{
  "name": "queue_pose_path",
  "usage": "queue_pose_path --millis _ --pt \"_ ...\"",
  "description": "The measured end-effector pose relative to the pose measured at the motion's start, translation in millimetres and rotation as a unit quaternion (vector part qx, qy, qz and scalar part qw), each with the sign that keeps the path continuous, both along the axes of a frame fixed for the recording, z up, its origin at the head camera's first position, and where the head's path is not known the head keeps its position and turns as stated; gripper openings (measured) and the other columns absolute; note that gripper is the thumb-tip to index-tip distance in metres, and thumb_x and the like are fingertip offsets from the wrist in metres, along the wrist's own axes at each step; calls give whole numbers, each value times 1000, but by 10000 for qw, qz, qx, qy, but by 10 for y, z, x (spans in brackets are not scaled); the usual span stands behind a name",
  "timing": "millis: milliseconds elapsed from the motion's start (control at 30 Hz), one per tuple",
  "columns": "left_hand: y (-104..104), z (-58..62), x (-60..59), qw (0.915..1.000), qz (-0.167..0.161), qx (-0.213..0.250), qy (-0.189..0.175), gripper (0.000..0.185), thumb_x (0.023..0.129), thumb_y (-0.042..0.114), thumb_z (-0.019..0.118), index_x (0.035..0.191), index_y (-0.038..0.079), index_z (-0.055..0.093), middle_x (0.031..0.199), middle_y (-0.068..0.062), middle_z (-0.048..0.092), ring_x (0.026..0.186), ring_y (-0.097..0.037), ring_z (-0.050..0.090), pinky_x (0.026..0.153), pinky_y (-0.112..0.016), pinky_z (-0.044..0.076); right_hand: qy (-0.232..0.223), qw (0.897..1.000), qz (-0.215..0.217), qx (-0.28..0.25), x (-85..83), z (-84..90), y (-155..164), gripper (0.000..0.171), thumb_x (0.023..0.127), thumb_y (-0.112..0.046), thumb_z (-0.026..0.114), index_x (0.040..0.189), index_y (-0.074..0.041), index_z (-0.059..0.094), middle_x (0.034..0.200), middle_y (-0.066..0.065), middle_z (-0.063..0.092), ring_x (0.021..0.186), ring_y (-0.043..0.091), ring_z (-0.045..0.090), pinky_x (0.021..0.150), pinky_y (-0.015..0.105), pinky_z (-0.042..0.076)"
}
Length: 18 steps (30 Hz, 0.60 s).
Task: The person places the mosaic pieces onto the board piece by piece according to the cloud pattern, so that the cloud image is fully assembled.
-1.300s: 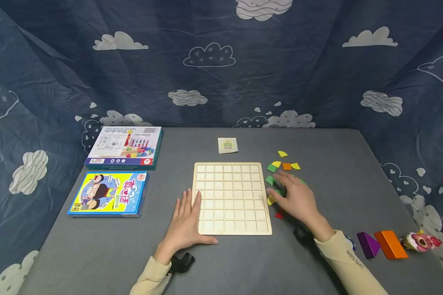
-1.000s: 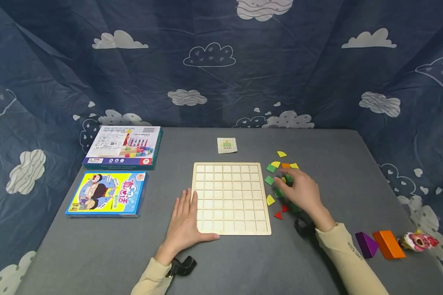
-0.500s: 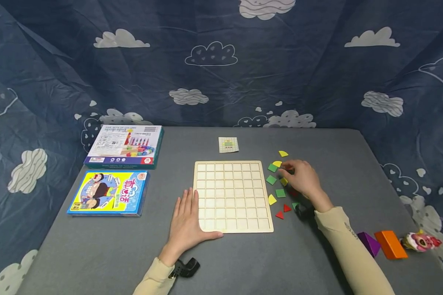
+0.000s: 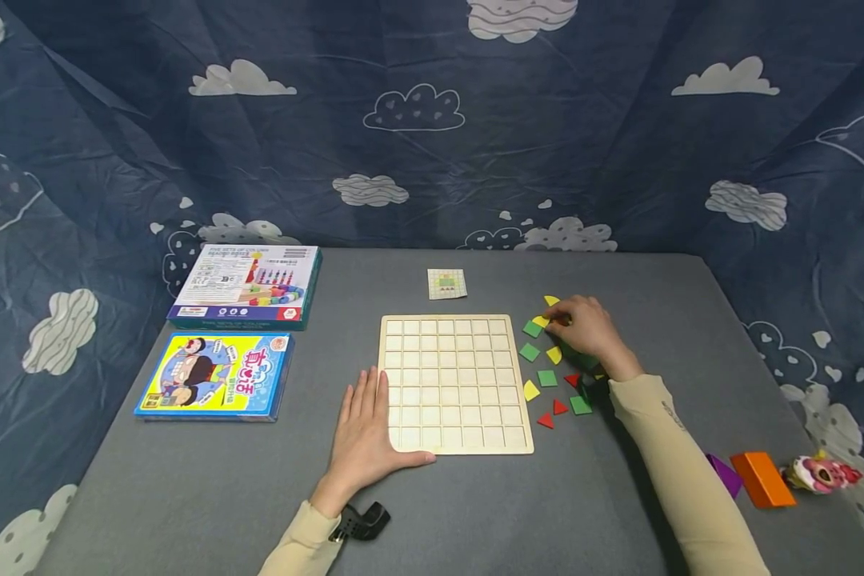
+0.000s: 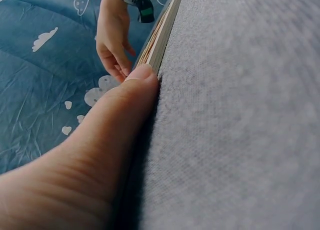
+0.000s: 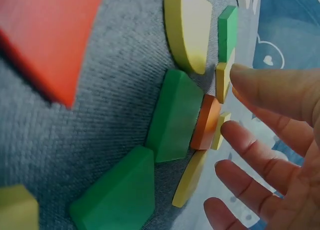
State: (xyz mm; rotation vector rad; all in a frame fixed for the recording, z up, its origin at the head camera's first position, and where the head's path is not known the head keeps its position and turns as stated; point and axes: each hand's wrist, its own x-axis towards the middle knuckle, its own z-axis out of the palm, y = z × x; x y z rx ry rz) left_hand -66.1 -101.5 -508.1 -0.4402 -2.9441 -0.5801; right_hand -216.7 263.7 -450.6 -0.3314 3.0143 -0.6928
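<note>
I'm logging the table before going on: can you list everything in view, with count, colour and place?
Grid board: one, pale wood, table centre, its cells bare.
Flat pieces: a loose cluster, green, yellow, red and one orange, just right of the board; some hidden under the hand, so no exact count.
Pattern card: one, small, pale with green, beyond the board.
Boxes: two at the left, a white and teal one farther back, a yellow and blue one nearer.
Blocks: one purple, one orange, near right edge.
Pink toy: one, beside the orange block.
Left hand: flat at the board's near left corner.
Right hand: fingers at the cluster's far pieces.
</note>
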Motion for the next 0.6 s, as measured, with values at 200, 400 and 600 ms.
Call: queue_pose_path --millis 200,400,600 --pt "-1 12 -2 9999 10 -44 -165 139 55 87 59 149 -4 13 155 -22 11 143 -30 1 112 -45 1 -195 9998 18 -10 -31 -32 15 26 88 -11 67 113 -2 68 102 19 56 96 38 43 80 57 32" --pt "1 14 -4 9999 9 -70 -147 139 55 86 60 149 -5 13 154 -22 11 143 -31 2 112 -46 1 -225 9997 4 -17 -68 -64 23 27 88 -15 68 111 -2 69 98 17 55 91 35 44 76 52 33" --pt "1 0 -5 9999 0 -103 -103 138 56 86 60 148 -6 15 154 -23 11 142 -33 3 112 -47 3 -201 9998 3 -2 -99 -65 7 25 88 -17 68 107 -1 70 98 18 57 91 34 46 76 51 36"
